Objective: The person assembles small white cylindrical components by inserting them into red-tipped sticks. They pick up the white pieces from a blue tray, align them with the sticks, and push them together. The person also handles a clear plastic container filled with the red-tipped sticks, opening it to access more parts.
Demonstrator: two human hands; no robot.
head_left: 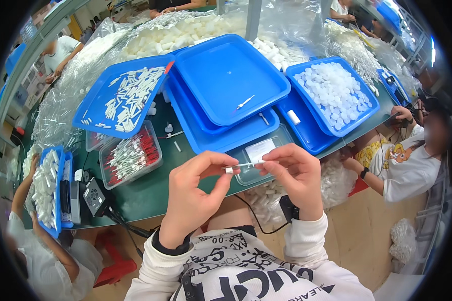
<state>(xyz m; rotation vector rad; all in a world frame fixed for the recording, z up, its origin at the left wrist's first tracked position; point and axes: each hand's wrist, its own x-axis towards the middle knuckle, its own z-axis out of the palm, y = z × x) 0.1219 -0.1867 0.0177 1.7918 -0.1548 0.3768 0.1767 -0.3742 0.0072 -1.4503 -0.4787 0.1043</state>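
Note:
In front of my chest, a thin white stick-like part (248, 164) lies level between my two hands. My left hand (193, 188) is at its left end, where a small white cylindrical piece (229, 170) sits between thumb and forefinger. The right end is pinched by the thumb and fingertips of my right hand (299, 175). Whether the small piece is joined to the stick, I cannot tell. Just beyond my hands stands a clear plastic tub (242, 176) with a white paper label or slip (260, 149) in it.
Stacked blue trays (226, 55) fill the middle of the green table (140, 203). A left tray (93, 95) holds white tubes; a right tray (299, 75) holds translucent caps. Red-and-white sticks fill a clear box (158, 163). A black device (95, 196) stands left. People work on both sides.

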